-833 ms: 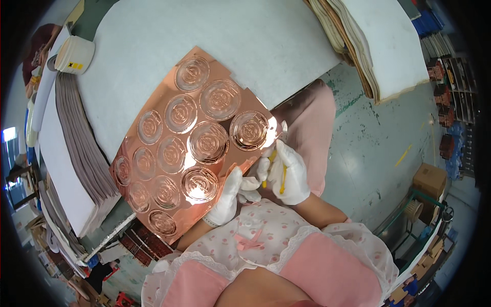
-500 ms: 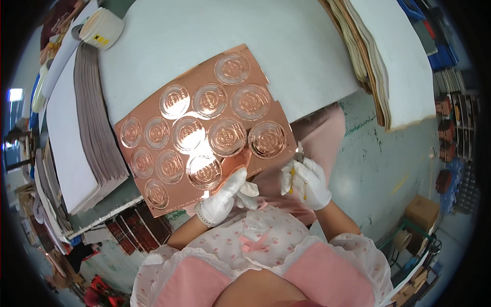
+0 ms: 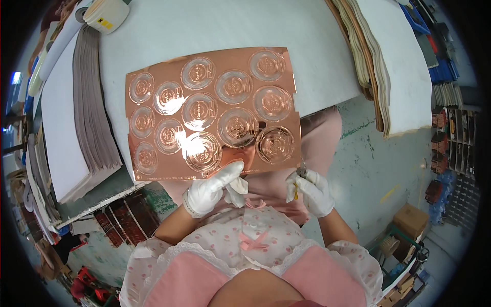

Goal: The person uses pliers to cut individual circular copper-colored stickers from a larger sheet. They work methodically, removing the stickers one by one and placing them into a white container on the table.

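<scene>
Copper-coloured sheet (image 3: 214,133): right edge (image 3: 291,88) notched, round embossings (image 3: 238,127) intact. White-gloved left hand (image 3: 210,191) pinches it; white-gloved right hand (image 3: 315,192) grips yellow-handled tool (image 3: 302,172).

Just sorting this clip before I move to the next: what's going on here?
A seated person in white gloves is handling a shiny copper sheet embossed with round designs. The left hand grips its near edge. The right hand holds a yellow-handled plier-like tool, its head by the sheet's near right corner; whether they touch is unclear. The sheet reaches from above the lap out over the white tabletop.
</scene>
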The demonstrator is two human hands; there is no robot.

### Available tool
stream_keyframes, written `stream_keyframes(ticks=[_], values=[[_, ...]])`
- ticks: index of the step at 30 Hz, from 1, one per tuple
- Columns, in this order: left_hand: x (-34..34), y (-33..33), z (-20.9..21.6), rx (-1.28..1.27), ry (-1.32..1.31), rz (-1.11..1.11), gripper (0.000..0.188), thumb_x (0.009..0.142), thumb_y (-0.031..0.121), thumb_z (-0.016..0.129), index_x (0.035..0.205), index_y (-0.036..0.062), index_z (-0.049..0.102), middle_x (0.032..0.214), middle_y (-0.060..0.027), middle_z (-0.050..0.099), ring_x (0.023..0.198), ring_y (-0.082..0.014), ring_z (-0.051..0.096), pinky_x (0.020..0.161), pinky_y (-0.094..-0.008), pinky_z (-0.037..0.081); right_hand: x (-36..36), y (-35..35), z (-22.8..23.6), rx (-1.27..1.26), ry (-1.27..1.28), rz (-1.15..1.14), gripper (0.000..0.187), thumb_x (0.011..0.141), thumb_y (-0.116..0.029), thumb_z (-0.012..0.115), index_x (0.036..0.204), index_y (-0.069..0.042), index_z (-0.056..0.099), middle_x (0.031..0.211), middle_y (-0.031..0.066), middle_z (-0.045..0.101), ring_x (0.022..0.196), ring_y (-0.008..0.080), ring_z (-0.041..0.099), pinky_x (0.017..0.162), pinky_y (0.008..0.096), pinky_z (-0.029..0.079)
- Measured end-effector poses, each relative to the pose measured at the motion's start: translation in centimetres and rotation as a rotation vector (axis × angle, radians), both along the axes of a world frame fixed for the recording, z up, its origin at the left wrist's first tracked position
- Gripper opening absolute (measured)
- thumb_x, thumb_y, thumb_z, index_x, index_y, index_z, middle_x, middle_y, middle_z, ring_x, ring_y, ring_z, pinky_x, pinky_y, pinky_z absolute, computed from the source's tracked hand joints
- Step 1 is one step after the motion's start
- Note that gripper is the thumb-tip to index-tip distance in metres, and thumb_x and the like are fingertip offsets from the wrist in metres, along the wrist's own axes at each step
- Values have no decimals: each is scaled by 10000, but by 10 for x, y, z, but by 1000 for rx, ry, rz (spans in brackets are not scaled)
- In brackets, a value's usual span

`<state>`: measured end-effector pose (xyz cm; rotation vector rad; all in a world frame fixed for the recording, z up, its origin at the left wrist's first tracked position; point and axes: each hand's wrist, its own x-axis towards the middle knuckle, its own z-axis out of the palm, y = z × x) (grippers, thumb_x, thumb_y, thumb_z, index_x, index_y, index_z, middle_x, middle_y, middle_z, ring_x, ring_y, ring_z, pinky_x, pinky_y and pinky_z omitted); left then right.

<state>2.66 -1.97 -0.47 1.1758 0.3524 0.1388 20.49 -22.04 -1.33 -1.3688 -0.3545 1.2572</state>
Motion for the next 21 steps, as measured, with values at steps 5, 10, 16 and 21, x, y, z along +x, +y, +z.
stream_keyframes(ticks=[5, 10, 16, 21], values=[[-4, 2, 9, -258, 19, 459, 326, 916, 213, 412, 1002, -71, 546, 544, -130, 562, 369, -200, 504, 398, -278, 445, 19, -18, -21, 94, 121, -431, 338, 905, -321, 409, 841, 0, 492, 647, 88, 485, 554, 202, 503, 516, 325, 440], [-3, -4, 6, 85, -10, 526, 333, 932, 155, 372, 1205, -22, 443, 625, -138, 582, 390, -183, 516, 368, -263, 433, 10, -7, -13, 32, 38, -329, 293, 897, -272, 437, 891, 13, 507, 726, 96, 526, 624, 185, 526, 596, 294, 430], [-3, -11, 7, 74, 103, 753, 413, 933, 198, 364, 1301, 12, 346, 807, -158, 615, 525, -245, 596, 429, -251, 468, 9, 21, -11, 34, -59, 153, 226, 880, -190, 500, 987, 9, 513, 789, 40, 539, 754, 107, 480, 687, 244, 393], [18, -15, 27, -90, 227, 850, 421, 894, 372, 470, 842, -38, 552, 575, -164, 593, 482, -197, 587, 430, -237, 435, -1, 50, -7, 140, 124, -123, 188, 869, -167, 533, 949, 1, 507, 804, 31, 543, 715, 91, 497, 668, 229, 403]])
